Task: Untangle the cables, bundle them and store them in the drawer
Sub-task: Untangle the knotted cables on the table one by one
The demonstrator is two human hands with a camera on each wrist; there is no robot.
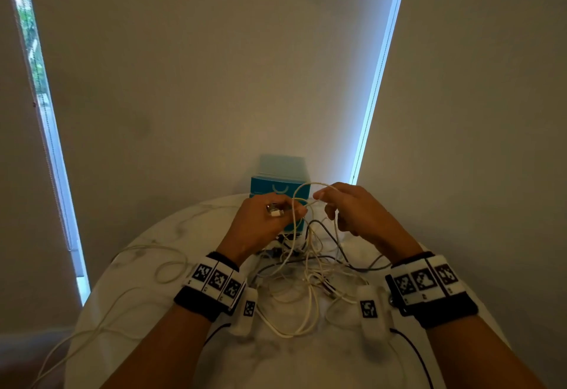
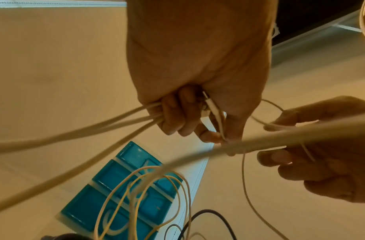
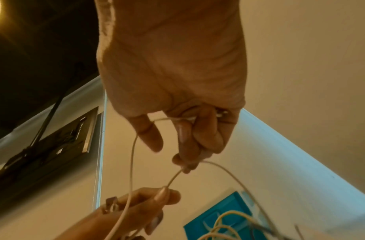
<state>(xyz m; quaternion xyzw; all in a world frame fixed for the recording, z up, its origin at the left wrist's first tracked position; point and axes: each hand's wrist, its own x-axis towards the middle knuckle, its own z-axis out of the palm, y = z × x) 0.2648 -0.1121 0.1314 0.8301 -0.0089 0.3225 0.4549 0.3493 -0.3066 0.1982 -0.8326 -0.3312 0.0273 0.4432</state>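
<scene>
A tangle of white and dark cables (image 1: 306,272) lies on the round white table (image 1: 147,312). Both hands are raised over it, in front of the teal drawer unit (image 1: 277,187). My left hand (image 1: 270,213) grips several white cable strands (image 2: 115,120) and a white plug (image 2: 213,107) in its curled fingers. My right hand (image 1: 337,201) pinches a thin white cable (image 3: 173,178) that runs across to the left hand (image 3: 144,203) and loops upward. The drawer unit (image 2: 120,186) also shows behind cable loops in the left wrist view; its drawers look closed.
A long white cable (image 1: 138,266) trails over the table's left side and off its edge. A blind-covered window stands close behind the drawer unit. Wrist camera leads (image 1: 411,348) hang by both forearms.
</scene>
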